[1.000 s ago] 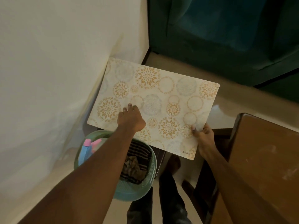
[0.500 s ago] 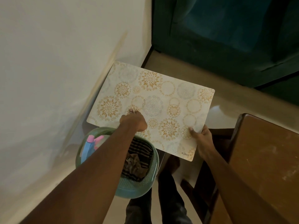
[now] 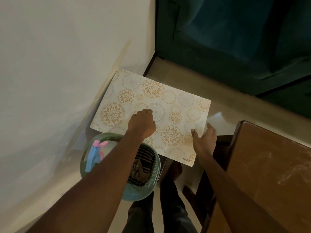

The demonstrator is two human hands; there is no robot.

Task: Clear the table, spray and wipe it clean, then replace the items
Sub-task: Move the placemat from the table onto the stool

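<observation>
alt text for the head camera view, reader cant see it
A person holds a cream placemat with gold floral circles: the right hand grips its right edge, the left hand rests on its middle, fingers curled. Under the left arm a green basket holds a blue-and-pink spray bottle and a striped cloth.

Placemat [image 3: 168,105] beyond basket [image 3: 143,190], spray bottle [image 3: 94,153] in basket, table [image 3: 269,165] right.

cream wall [image 3: 58,64] upper left | teal upholstery [image 3: 235,39] upper right | beige floor [image 3: 244,105] centre | brown tabletop [image 3: 269,165] lower right | dim light
</observation>
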